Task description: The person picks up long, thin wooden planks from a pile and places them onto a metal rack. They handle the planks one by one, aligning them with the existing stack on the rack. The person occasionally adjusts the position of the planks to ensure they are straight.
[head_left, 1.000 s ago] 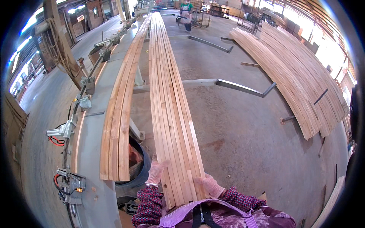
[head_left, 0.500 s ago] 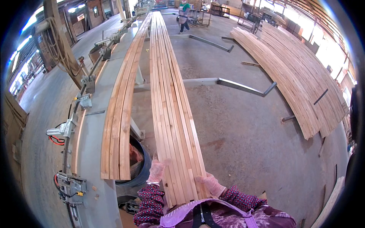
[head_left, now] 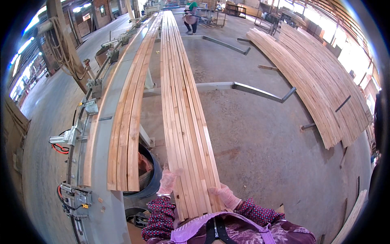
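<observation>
Long, narrow wooden strips (head_left: 185, 134) lie side by side in front of me, running from my waist toward the far end of the hall. My left hand (head_left: 167, 181), in a pale pink glove, grips the left edge of this bundle near its close end. On the opposite edge my right hand (head_left: 226, 196), gloved alike, is closed with its thumb over the top. The fingers of both hands are partly hidden under the wood. Left of the bundle, a few more wooden boards (head_left: 123, 150) rest on the grey machine table (head_left: 101, 211).
A single strip (head_left: 95, 134) lies on the table beside a row of clamps (head_left: 73, 136). Metal support arms (head_left: 260, 91) stick out to the right. Wide wooden panels (head_left: 308, 81) lie farther right. A dark barrel (head_left: 151, 183) stands below the boards. Another person (head_left: 190, 18) is far ahead.
The single strip on the machine table has shifted right, away from the clamps. The far person has moved slightly left and bends more. My hands keep their hold in the same place.
</observation>
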The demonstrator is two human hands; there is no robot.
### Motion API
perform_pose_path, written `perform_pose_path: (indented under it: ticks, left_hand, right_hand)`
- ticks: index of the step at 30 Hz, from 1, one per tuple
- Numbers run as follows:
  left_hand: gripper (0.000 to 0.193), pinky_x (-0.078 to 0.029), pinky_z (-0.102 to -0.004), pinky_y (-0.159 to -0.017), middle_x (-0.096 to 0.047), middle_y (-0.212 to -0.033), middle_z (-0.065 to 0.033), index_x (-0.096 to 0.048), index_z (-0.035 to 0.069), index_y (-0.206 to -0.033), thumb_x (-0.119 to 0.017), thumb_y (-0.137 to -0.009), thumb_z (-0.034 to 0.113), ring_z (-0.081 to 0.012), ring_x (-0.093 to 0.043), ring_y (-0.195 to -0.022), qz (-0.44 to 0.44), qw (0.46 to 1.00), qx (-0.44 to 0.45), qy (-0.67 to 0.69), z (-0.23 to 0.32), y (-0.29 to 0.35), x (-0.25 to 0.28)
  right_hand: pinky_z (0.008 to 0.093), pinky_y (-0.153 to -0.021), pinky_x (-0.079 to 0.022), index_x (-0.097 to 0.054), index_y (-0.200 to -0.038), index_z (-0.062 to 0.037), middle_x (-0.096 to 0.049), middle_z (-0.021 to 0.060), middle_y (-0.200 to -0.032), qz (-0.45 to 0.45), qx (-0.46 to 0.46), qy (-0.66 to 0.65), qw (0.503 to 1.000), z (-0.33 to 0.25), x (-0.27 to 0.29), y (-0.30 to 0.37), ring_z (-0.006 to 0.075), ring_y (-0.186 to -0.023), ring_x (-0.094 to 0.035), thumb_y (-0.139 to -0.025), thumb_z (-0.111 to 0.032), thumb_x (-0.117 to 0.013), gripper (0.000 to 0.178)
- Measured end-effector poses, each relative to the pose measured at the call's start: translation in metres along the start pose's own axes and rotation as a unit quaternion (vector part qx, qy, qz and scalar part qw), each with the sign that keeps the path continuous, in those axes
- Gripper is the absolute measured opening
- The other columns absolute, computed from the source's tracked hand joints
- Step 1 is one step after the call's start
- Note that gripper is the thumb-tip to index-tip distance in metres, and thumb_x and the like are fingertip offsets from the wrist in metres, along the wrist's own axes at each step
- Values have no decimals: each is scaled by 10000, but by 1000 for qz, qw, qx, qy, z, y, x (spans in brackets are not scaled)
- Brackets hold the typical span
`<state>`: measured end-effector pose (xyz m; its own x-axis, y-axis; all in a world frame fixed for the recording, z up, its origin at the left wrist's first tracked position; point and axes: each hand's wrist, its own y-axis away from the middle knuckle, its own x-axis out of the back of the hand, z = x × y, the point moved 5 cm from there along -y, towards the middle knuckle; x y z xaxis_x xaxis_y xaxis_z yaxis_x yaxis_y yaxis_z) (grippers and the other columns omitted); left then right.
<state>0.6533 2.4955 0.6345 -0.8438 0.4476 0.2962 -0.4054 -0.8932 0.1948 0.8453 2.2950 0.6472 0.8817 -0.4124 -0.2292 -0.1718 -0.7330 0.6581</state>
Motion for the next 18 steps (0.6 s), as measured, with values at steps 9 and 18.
perform_pose_path:
  ticks: [9, 18]
  left_hand:
    - [757, -496, -373, -942, -644, -1258, -153, -406, 43, -1452, -746, -871, 389, -249, -631, -1113, -16, 999, 42, 17, -3, -3, 2]
    - [672, -507, -378, -918, -683, -1166, -155, -469, 53, -1391, -736, -875, 390, -290, -654, -1059, 25, 999, 3, 23, 1, -2, 3]
  right_hand:
    - [356, -849, -553, -586, -1318, -1, -675, 81, -1130, -10, 37, 1, 999, 1, 1, -4, 196, -964, -652, -867, -249, -731, 535]
    - [346, -812, -555, -617, -1303, -41, -692, 62, -1109, -10, 27, 2, 1000, 1, -1, -3, 176, -949, -656, -894, -257, -729, 477]
